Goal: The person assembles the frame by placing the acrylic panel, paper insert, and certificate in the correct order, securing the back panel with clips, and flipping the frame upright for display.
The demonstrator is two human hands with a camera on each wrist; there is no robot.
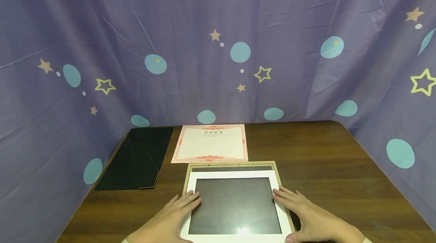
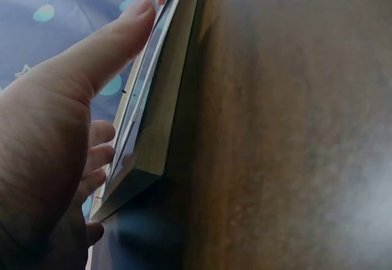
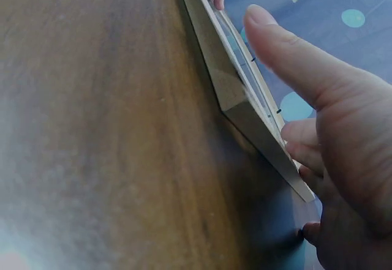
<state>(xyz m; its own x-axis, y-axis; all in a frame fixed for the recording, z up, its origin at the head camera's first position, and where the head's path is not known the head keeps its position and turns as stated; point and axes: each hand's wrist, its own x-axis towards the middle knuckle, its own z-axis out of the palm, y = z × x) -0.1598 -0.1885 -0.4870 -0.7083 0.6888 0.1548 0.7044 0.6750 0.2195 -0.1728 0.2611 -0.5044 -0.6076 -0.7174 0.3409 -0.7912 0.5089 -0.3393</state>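
Note:
A light wooden picture frame (image 1: pixel 231 164) lies on the table in front of me. Set inside it, a white mat board (image 1: pixel 235 174) surrounds a dark, shiny rectangle (image 1: pixel 235 205). A strip inside the frame shows beyond the mat's far edge. My left hand (image 1: pixel 168 218) rests its straight fingers on the mat's left border. On the opposite side, my right hand (image 1: pixel 308 214) lays extended fingers over the right border. In the left wrist view the thumb (image 2: pixel 125 34) stretches along the frame's near side; the right wrist view shows the right thumb (image 3: pixel 288 52) extended likewise.
Behind the frame lies a certificate (image 1: pixel 212 144) with a red patterned border. Black boards (image 1: pixel 136 159) lie overlapped at the table's left. The brown wooden table (image 1: pixel 327 159) extends to the right. A purple curtain (image 1: pixel 190 46) with stars and blue spots surrounds the table.

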